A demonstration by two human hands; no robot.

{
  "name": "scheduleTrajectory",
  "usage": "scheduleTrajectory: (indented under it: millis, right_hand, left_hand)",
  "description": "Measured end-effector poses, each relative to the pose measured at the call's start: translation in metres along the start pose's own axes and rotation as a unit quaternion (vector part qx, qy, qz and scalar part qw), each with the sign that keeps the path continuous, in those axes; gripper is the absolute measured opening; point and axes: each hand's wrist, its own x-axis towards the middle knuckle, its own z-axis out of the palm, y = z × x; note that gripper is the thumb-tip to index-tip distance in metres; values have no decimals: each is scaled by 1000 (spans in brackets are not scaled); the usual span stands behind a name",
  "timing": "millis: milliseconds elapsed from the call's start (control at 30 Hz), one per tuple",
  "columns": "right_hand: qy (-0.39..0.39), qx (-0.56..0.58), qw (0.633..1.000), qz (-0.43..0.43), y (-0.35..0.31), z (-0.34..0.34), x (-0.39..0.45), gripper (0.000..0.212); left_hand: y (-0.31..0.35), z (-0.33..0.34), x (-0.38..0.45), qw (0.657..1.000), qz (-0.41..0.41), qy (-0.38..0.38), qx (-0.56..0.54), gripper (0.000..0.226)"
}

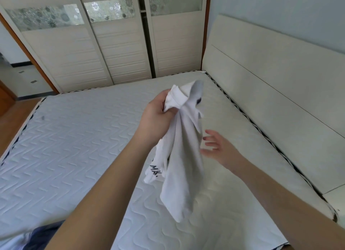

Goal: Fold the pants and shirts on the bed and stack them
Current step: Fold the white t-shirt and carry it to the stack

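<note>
A white shirt (182, 156) with black lettering on one part hangs bunched in the air above the bed (78, 147). My left hand (157, 117) grips it near the collar, fingers curled round the cloth. To the right of the hanging shirt my right hand (217, 147) is spread with straight fingers, its fingertips close to the cloth and holding nothing. A dark blue garment (43, 234) lies at the bottom left edge of the view, partly cut off.
The quilted white mattress fills most of the view. A cream padded headboard (270, 93) runs along the right side. White sliding wardrobe doors (112, 50) stand behind the far edge of the bed. A wooden floor (13, 117) shows at the left.
</note>
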Motion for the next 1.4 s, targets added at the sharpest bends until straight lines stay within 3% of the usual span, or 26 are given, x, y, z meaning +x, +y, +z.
scheduleTrajectory:
  millis: [100,200,267,367,467,533,600,733,867,933,1033,1167,1300,1400]
  right_hand:
    - [-117,-80,989,45,43,-2,5,95]
    - [-152,-78,983,72,75,2,10,99]
    - [-124,-89,983,104,88,7,13,83]
    - [-68,-154,981,98,95,12,23,35]
    - [-69,-152,980,109,91,11,36,31]
    - [-72,-83,980,163,82,10,42,38]
    - [-82,-4,983,165,64,4,45,37]
    - [-76,115,988,74,26,-14,62,16]
    - [-67,262,960,70,-1,-30,91,27]
    - [-24,290,952,92,-11,-34,108,26]
    - [9,313,943,115,-25,-37,125,26]
    - [23,390,913,113,-39,-37,137,11]
    - [73,452,878,141,-44,-39,145,26]
    - [30,485,853,190,-43,-41,149,28]
  left_hand:
    - [19,13,17,999,19,-3,-47,37]
    - [33,25,38,995,21,11,-101,38]
    - [39,35,52,992,22,18,-122,39]
    - [40,50,68,994,29,48,-91,36]
    - [29,66,79,996,30,79,-27,32]
    - [16,72,81,996,16,83,11,34]
    - [-4,76,81,995,-6,71,64,38]
    - [-54,81,70,984,-80,31,156,51]
    - [-97,90,34,972,-129,-7,198,53]
    - [-111,95,12,970,-161,5,182,53]
    - [-121,100,-22,967,-235,51,91,72]
    - [-135,110,-52,925,-366,51,-87,90]
    - [-148,125,-55,925,-380,-12,4,72]
    - [-152,134,-47,926,-376,28,14,60]
